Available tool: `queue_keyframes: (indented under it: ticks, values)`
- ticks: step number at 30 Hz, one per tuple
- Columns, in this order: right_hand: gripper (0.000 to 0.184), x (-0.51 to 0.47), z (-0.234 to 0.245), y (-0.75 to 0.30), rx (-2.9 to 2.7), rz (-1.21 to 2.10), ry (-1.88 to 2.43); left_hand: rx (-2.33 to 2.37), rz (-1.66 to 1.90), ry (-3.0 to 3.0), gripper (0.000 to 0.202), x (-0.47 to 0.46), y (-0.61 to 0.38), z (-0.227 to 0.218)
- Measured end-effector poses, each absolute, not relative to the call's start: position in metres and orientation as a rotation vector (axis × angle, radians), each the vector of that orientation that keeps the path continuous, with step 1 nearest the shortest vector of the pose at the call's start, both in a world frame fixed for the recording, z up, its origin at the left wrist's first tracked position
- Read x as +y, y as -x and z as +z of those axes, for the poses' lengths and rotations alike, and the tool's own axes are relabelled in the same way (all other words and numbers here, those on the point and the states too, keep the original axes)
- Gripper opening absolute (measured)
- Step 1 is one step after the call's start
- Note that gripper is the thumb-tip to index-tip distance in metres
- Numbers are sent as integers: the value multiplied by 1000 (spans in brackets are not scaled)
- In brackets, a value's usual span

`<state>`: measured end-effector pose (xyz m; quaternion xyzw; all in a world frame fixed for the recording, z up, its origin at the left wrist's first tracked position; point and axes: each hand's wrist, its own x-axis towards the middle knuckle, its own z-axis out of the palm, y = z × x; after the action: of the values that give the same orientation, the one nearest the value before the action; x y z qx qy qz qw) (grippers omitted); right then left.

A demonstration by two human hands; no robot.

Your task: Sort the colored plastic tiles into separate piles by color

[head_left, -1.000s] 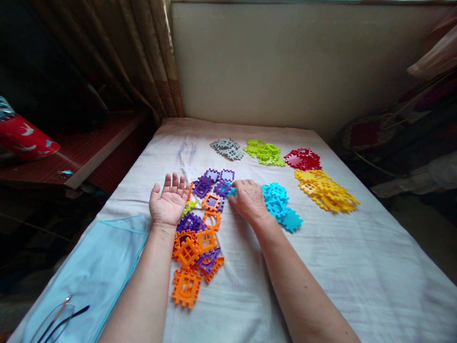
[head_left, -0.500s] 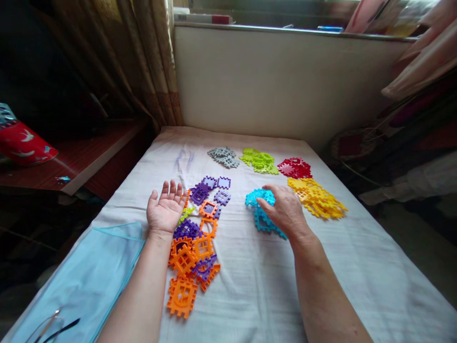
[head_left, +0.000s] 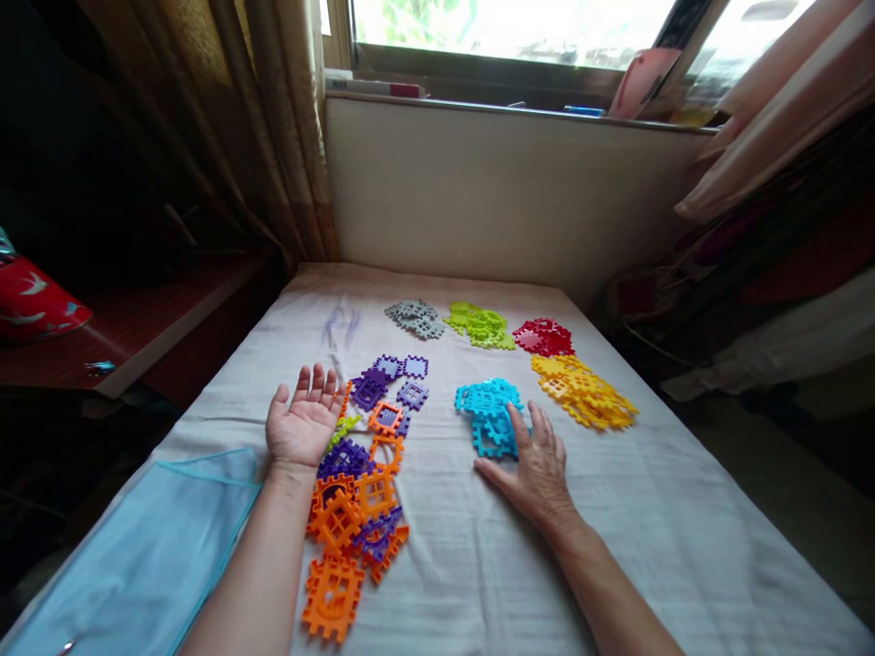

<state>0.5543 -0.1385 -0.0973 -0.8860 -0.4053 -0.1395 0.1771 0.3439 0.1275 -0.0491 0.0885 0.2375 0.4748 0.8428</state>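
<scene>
We see the right hand (head_left: 530, 469), moved over from the mixed orange and purple pieces (head_left: 337, 520), spread wide at the turquoise heap (head_left: 488, 401), which seems to have gained 1 stray piece. The left hand (head_left: 302, 426) is palm up, empty, beside the mixed pieces.

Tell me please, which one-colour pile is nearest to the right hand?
The light-blue pile, directly beside the right hand; the yellow pile, red pile, lime-green pile and grey pile all lie farther from it.
</scene>
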Motion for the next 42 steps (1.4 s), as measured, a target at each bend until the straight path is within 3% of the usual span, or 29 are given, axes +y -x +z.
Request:
queue_keyframes:
  ticks: [6,23,33,42]
  values:
    - [84,-98,-96,-574,-1183,-289,2493,505,1008,-162,32,128,-344,-48]
    - [76,-4,-100,-622,-1069,-416,2403,508,1010,-163,33,128,-346,-50]
    - [41,-5,-85,-586,-1631,-574,2149,504,1010,-173,33,127,-346,-51]
    - [40,19,-68,-573,-1592,-416,2250,487,1007,-191,34,129,-344,-55]
